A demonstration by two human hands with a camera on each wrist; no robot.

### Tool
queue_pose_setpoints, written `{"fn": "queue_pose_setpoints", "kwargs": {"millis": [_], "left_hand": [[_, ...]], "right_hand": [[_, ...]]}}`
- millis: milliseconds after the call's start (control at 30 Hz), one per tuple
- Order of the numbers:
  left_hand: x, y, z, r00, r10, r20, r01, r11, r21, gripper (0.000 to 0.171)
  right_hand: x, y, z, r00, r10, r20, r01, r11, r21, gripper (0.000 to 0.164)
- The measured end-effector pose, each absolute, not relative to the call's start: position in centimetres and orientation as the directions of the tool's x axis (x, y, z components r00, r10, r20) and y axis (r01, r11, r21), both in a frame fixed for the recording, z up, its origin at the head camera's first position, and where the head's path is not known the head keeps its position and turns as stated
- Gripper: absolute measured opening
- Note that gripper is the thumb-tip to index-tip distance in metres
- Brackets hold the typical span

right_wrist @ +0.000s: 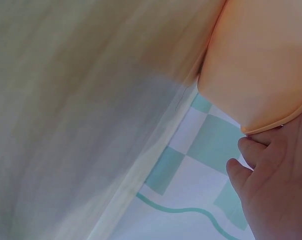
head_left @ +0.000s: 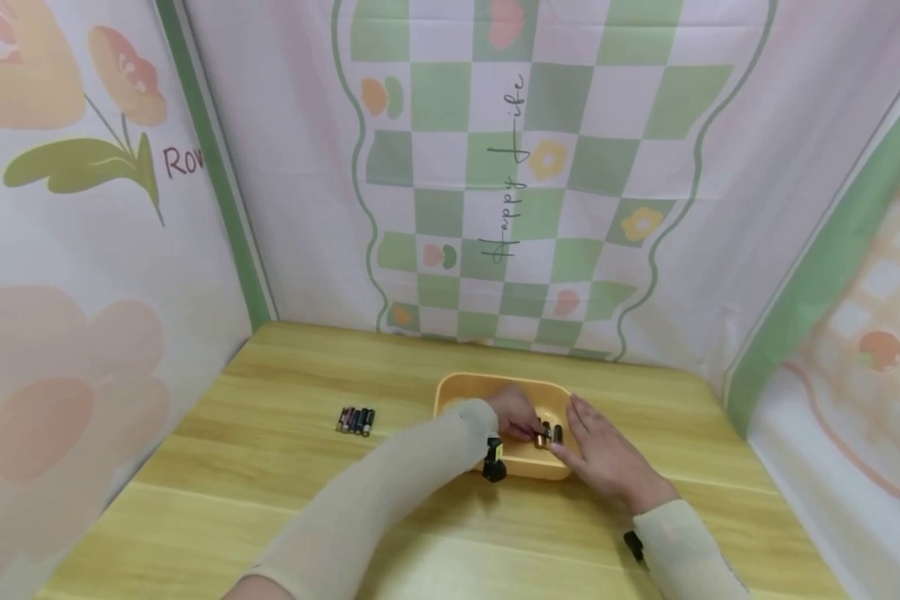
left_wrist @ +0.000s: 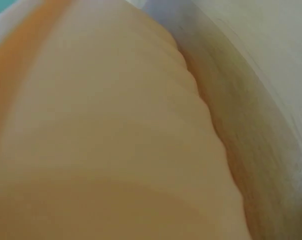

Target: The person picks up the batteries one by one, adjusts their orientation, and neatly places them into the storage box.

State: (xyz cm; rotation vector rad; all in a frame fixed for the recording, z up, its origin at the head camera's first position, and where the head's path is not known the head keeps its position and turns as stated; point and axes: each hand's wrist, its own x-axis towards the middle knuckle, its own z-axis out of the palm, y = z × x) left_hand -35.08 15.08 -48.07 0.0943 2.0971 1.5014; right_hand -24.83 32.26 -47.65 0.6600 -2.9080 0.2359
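Note:
A yellow-orange plastic basket [head_left: 495, 379] stands on the table, and its smooth wall [left_wrist: 101, 125] fills much of the left wrist view. My left hand [head_left: 515, 410] reaches inside it with curled fingers, pinching a small dark battery at the fingertips; the sleeve and wrist hide part of the grip. Several dark and copper batteries [head_left: 557, 433] are in the basket's right end, beside those fingers. At the basket's right side, my right hand [head_left: 607, 454] rests on the rim with straight fingers, its thumb pointing toward the batteries. In the right wrist view, its fingertips [right_wrist: 238, 172] show beside the basket.
Left of the basket, several batteries [head_left: 356, 421] lie side by side in a row on the wooden table [head_left: 270, 492]. Patterned curtains [head_left: 300, 167] hang behind the table and on both sides.

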Motion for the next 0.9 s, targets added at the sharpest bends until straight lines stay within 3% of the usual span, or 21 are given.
{"fn": "queue_pose_setpoints", "kwargs": {"millis": [400, 633, 900], "left_hand": [[-34.34, 15.52, -47.77, -0.863, 0.352, -0.364, -0.184, 0.452, 0.873, 0.016], [-34.69, 15.94, -48.0, -0.906, 0.304, -0.294, -0.06, 0.596, 0.801, 0.019], [-35.04, 15.8, -48.01, -0.89, 0.332, -0.313, -0.083, 0.557, 0.826, 0.016]], "right_hand": [[-24.76, 32.09, -47.46, -0.899, -0.409, 0.156, -0.428, 0.895, -0.125, 0.084], [-24.76, 31.98, -47.21, -0.904, -0.403, 0.145, -0.421, 0.899, -0.122, 0.084], [-24.89, 32.1, -47.4, -0.903, -0.405, 0.145, -0.423, 0.898, -0.121, 0.085]]}}
